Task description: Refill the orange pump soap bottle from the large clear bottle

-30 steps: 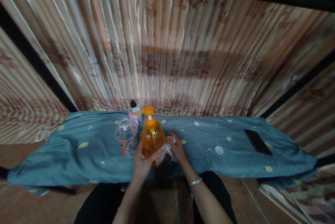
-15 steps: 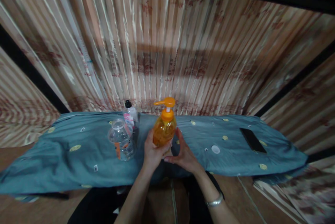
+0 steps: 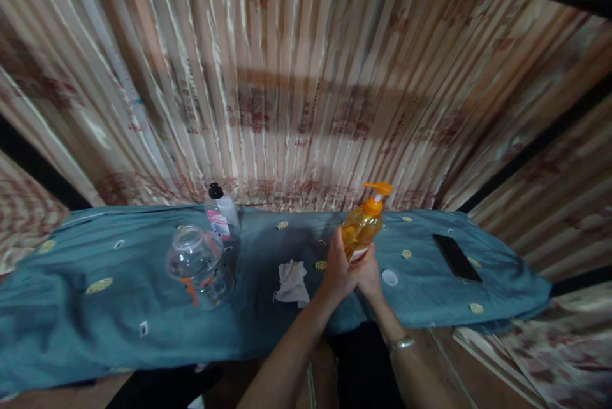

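Head view, single frame. Orange pump bottle (image 3: 362,229) right of frame centre, tilted with its nozzle toward the upper right, lifted off or barely touching the blue cloth (image 3: 119,294) that covers the bench; its base is hidden, so cannot tell which. Left hand (image 3: 338,267) wraps the lower body of the bottle, grip closed on it. Right hand (image 3: 370,274) sits under and behind the base, fingers curled against it, also closed on the bottle. A bracelet shows on the right wrist.

Other items on the cloth:
- crumpled white tissue (image 3: 292,281), just left of the hands
- clear wide-mouth jar (image 3: 198,265), left of centre
- small bottle with black cap (image 3: 220,215), behind the jar
- white round cap (image 3: 389,277), just right of the hands
- black phone (image 3: 456,257), far right

Risk, as judged: the hold is low on a tilted, liquid-filled bottle, so it could slip or tip. A knock on the pump head could squirt liquid toward the phone.
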Demonstrator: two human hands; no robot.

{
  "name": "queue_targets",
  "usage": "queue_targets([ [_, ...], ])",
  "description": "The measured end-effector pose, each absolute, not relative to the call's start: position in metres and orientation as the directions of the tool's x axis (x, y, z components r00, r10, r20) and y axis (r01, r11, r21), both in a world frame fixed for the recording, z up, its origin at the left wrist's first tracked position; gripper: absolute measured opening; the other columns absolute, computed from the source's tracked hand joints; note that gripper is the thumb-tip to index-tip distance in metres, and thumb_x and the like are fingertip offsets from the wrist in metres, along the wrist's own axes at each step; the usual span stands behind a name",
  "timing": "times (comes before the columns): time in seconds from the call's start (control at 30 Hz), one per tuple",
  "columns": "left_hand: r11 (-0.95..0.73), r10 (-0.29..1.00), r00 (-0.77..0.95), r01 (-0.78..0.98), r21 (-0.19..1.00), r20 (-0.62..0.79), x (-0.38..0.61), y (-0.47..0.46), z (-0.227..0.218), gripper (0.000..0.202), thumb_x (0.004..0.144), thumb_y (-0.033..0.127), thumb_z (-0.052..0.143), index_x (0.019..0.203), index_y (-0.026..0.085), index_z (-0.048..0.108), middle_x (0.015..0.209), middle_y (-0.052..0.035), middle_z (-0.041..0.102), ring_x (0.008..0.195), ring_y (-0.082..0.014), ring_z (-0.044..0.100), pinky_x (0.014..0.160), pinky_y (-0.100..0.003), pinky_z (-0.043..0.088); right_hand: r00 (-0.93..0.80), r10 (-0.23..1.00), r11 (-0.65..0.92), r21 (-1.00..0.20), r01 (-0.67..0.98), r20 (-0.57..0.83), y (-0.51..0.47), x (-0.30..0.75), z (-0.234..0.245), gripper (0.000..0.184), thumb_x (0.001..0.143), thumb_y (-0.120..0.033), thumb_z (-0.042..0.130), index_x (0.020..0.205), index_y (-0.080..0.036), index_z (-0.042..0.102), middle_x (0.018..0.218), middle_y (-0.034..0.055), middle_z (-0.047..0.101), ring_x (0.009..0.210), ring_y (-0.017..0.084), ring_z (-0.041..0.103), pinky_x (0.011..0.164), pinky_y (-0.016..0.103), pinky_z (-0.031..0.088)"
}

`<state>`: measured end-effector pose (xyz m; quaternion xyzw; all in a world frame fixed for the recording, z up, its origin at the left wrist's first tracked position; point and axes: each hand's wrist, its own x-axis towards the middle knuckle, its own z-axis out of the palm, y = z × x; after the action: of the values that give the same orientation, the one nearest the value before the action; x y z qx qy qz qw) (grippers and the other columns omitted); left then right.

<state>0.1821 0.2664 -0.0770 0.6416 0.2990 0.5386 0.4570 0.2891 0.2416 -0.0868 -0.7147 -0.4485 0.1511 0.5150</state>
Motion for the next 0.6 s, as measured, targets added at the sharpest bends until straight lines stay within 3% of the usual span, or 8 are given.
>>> queue_targets([
  [0.3, -0.410, 0.864, 0.297, -0.053, 0.910, 0.407, 0.204, 0.263, -0.125, 0.061, 0.100, 0.047, 0.076, 0.155, 0.025, 0.059, 0.169, -0.0153, 0.051, 0.149, -0.0385, 0.055, 0.120, -0.068, 0.048, 0.681, 0.714, -0.221, -0.869, 0.443, 0.165, 0.273, 0.314, -0.095, 0.085, 0.055, -0.064, 0.081, 0.124, -0.025, 0.052, 0.098, 0.0089, 0.078, 0.091, 0.037, 0.078, 0.081, 0.046, 0.063],
  [0.4, -0.401, 0.862, 0.319, -0.046, 0.915, 0.394, 0.208, 0.271, -0.131, 0.062, 0.100, 0.047, 0.075, 0.156, 0.026, 0.059, 0.170, -0.0153, 0.051, 0.150, -0.0386, 0.054, 0.121, -0.068, 0.048, 0.692, 0.703, -0.223, -0.874, 0.431, 0.162, 0.280, 0.318, -0.097, 0.085, 0.053, -0.065, 0.081, 0.122, -0.025, 0.051, 0.099, 0.0080, 0.077, 0.092, 0.037, 0.078, 0.083, 0.048, 0.063],
  [0.6, -0.399, 0.853, 0.347, -0.047, 0.916, 0.389, 0.197, 0.267, -0.134, 0.061, 0.100, 0.047, 0.075, 0.155, 0.025, 0.060, 0.168, -0.0152, 0.053, 0.150, -0.0385, 0.055, 0.122, -0.069, 0.047, 0.682, 0.704, -0.173, -0.884, 0.434, 0.197, 0.296, 0.327, -0.094, 0.091, 0.053, -0.066, 0.084, 0.126, -0.022, 0.053, 0.114, 0.0150, 0.078, 0.105, 0.039, 0.078, 0.095, 0.050, 0.063],
])
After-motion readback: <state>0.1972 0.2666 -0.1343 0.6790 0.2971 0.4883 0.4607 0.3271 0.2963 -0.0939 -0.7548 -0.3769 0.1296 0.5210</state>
